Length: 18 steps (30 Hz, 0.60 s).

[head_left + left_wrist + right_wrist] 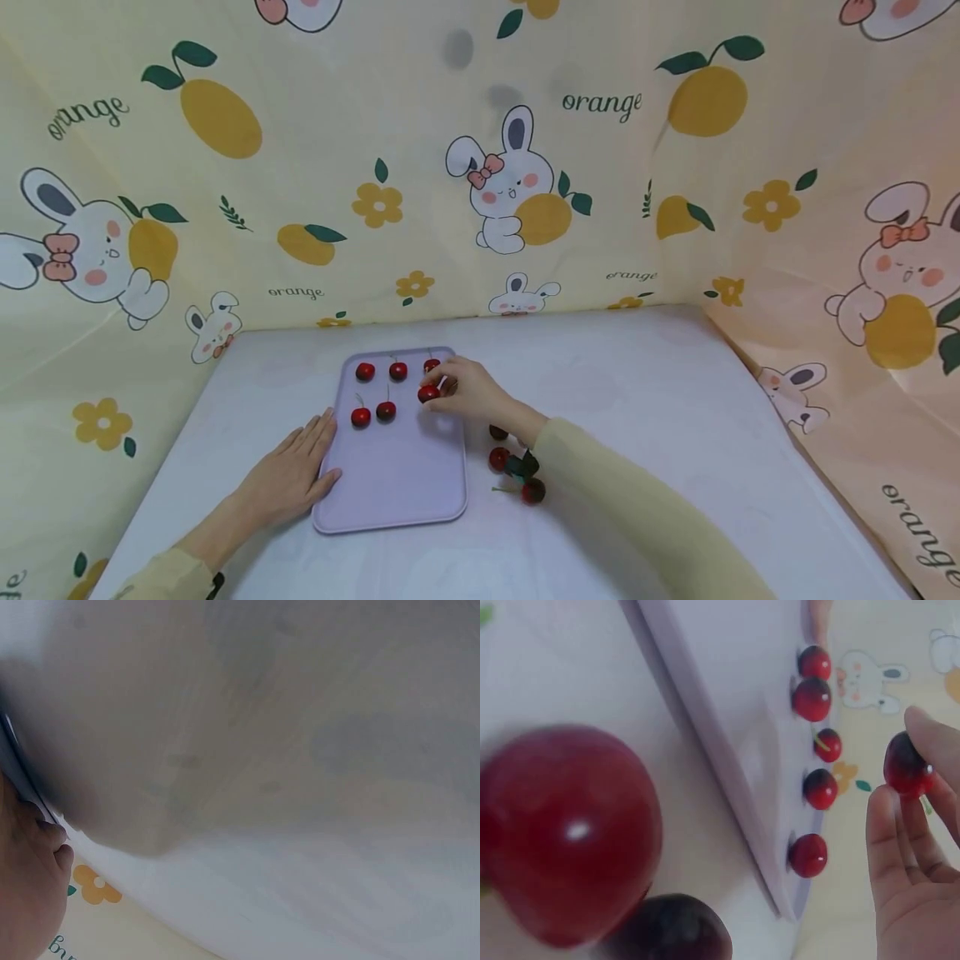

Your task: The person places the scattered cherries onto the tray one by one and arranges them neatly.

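Observation:
My right hand (474,392) pinches a dark-red cherry (428,394) between thumb and fingers over the upper right of a lilac tray (397,492). In the right wrist view, the held cherry (906,766) shows a dark top, and a bit of green stem hangs below it. Several cherries lie on the tray: a back row with a left cherry (365,372), a middle cherry (398,370) and a partly hidden right cherry (432,365), then a nearer pair (361,417). My left hand (288,471) rests with straight fingers against the tray's left edge.
Right of the tray, partly under my right forearm, lies a loose group of cherries (499,458) with a dark green piece (517,467) among them. A white-covered table (637,375) carries everything. Printed cloth walls (420,250) enclose its back and sides.

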Tool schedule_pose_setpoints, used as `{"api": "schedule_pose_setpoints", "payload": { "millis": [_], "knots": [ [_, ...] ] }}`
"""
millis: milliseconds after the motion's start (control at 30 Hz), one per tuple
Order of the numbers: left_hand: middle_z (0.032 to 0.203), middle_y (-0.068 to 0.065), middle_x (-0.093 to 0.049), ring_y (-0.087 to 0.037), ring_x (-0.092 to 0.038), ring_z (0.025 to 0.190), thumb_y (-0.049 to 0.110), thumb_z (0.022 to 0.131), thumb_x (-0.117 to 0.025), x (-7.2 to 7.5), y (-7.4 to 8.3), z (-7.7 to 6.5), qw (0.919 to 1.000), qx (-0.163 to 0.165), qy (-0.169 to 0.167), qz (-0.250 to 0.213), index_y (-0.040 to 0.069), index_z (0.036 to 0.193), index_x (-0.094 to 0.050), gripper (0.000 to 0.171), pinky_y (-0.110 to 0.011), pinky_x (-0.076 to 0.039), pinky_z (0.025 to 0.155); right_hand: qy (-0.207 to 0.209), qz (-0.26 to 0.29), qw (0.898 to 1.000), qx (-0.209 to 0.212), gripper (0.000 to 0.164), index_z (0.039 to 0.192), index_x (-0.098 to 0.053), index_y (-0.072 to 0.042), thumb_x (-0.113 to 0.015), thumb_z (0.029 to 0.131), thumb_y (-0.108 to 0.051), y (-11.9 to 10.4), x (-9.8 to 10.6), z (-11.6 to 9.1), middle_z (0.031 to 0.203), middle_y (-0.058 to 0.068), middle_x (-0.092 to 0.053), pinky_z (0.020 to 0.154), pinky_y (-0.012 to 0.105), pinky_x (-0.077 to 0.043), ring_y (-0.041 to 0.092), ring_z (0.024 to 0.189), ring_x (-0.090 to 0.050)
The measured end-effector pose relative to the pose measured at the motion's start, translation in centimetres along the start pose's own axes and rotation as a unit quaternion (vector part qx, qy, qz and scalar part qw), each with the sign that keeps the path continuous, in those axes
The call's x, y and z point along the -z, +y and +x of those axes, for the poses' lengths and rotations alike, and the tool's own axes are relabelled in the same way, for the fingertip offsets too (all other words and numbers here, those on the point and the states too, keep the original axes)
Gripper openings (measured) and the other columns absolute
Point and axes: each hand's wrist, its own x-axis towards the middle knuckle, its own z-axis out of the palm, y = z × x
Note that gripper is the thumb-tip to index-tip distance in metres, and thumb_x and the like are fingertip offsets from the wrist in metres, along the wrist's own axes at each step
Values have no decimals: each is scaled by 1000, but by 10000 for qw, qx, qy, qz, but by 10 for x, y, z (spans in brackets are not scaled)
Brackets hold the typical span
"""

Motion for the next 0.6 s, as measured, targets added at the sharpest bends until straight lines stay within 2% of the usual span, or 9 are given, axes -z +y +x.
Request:
{"api": "schedule_pose_setpoints", "payload": {
  "millis": [267,600],
  "knots": [
    [166,-23,-33,-43,-35,151,47,103,-55,-1,-1,-1,10000,-33,45,19,-8,157,-35,80,-57,-34,121,-366,-38,9992,-147,29,111,-78,-16,-89,85,-21,2,-12,23,107,-2,-64,76,22,-54,10,85,-63],
    [166,-24,-32,-43,-34,151,49,103,-55,-2,-2,1,9999,-27,80,83,-8,157,-35,80,-57,-34,121,-733,-97,9966,-361,28,107,-77,-12,-90,83,-18,7,-19,37,100,-2,-64,71,22,-54,10,85,-63]
  ]
}}
